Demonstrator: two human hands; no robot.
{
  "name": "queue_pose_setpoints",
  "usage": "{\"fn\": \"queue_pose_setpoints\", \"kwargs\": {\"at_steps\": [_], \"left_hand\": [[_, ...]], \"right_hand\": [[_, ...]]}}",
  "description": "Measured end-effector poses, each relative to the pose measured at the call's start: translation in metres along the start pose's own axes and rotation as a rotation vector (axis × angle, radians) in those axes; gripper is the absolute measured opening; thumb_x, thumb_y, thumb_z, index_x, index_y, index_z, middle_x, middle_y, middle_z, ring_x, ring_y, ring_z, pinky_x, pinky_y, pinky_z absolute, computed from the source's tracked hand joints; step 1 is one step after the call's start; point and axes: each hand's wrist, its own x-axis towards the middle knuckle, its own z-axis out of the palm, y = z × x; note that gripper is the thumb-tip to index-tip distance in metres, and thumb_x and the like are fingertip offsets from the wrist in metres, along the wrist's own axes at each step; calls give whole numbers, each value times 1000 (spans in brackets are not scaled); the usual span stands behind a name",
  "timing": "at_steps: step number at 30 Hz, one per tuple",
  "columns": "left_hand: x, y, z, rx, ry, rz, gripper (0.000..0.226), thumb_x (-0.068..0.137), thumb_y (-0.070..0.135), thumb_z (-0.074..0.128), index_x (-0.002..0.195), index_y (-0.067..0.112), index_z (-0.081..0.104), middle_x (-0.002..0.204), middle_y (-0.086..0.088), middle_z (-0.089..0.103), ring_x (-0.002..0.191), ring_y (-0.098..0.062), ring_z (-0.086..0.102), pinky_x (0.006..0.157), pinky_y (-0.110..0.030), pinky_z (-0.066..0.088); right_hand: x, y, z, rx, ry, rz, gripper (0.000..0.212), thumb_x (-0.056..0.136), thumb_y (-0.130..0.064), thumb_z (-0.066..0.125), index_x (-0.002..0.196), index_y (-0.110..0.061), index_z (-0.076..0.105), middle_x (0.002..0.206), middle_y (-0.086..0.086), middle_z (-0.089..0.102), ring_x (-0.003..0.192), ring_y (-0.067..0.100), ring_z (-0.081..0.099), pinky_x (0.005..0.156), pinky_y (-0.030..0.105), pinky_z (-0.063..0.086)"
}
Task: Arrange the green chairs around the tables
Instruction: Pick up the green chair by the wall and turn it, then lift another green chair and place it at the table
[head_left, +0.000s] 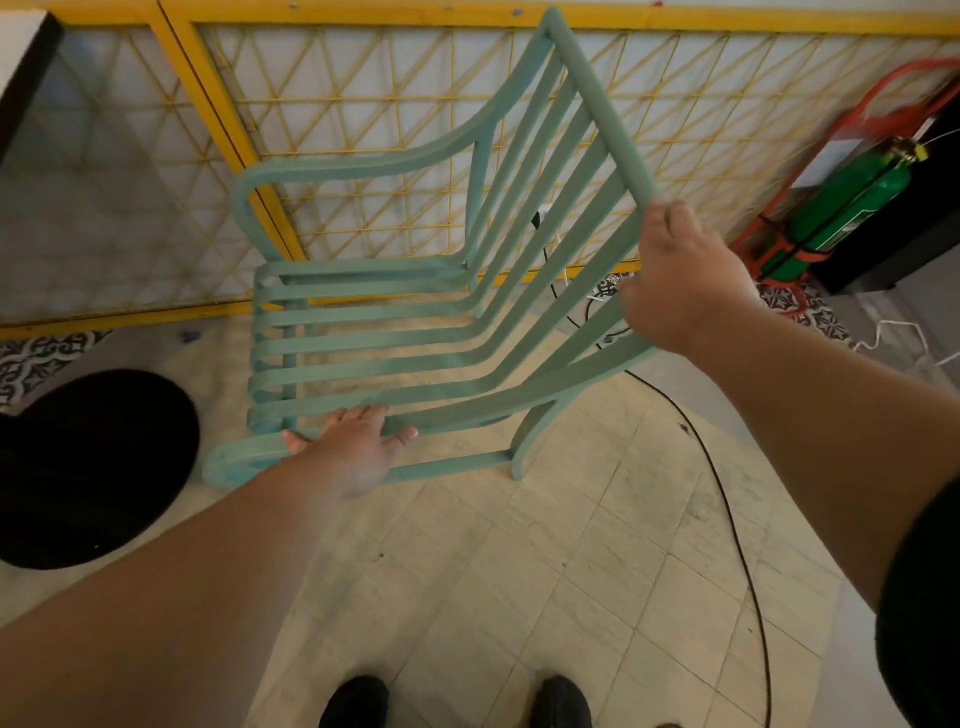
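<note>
Got the green chair (363, 347) in both hands, right up by the yellow lattice fence (363, 16). My left hand (353, 452) is wrapped round the near armrest, and my right hand (680, 275) is curled tight on the backrest's top corner.

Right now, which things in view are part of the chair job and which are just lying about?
Job: green chair; left hand gripping its near armrest; right hand gripping its backrest.
Lying about: black cable, green cylinder on red trolley, yellow lattice fence, black round object.
</note>
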Motion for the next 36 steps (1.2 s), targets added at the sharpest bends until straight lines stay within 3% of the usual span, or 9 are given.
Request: {"fn": "queue_pose_setpoints", "kwargs": {"at_steps": [2,4,7,10,14,20,30,36], "left_hand": [[-22,-3,-9,-6,86,76,77,98,69,32,160,24,24,168,-3,22,154,-29,16,121,-63,15],[-50,-4,-26,-34,225,147,76,101,61,36,162,19,19,170,-7,18,155,-29,13,125,-54,15],[-101,-1,-73,-35,341,190,77,101,56,41,162,18,13,170,-7,15,156,-28,11,126,-50,11],[-158,1,-116,-54,377,204,78,99,51,50,161,14,20,167,-12,24,153,-31,23,122,-50,22],[-213,-4,-157,-26,406,261,76,97,48,54,158,12,28,161,-15,36,147,-35,32,119,-51,29],[-247,-19,-193,6,395,285,76,99,54,45,161,17,21,166,-6,29,153,-29,21,123,-52,22],[-300,-40,-194,57,512,172,81,92,68,31,161,27,18,168,-3,25,155,-29,15,125,-53,19],[-383,-50,-133,-110,590,-53,83,89,69,27,161,27,20,168,-1,25,155,-27,16,124,-52,20]], "right_hand": [[-14,-1,-5,-54,-54,-89,75,102,-44,39,160,-6,12,168,18,7,154,38,10,121,55,20],[-32,-6,-18,27,-55,-131,73,103,-48,33,160,-5,16,168,18,12,156,37,3,124,55,12],[-65,-20,-57,204,40,-127,71,103,-49,37,159,-7,25,166,16,24,155,36,9,125,50,11],[-104,-35,-96,260,34,-124,72,101,-53,35,157,-8,29,164,16,29,154,35,15,126,49,11],[-148,-54,-134,269,6,-93,77,94,-61,31,148,-7,39,150,19,45,143,39,34,118,55,28],[-182,-84,-164,234,-29,-148,80,97,-61,33,159,-11,26,165,14,29,154,34,16,126,48,11],[-196,-103,-182,222,8,-335,83,96,-64,25,161,-13,19,166,13,26,155,33,13,126,51,10],[-223,-127,-185,204,-44,-654,87,93,-66,18,160,-12,21,165,12,28,154,31,18,125,51,14]]}}
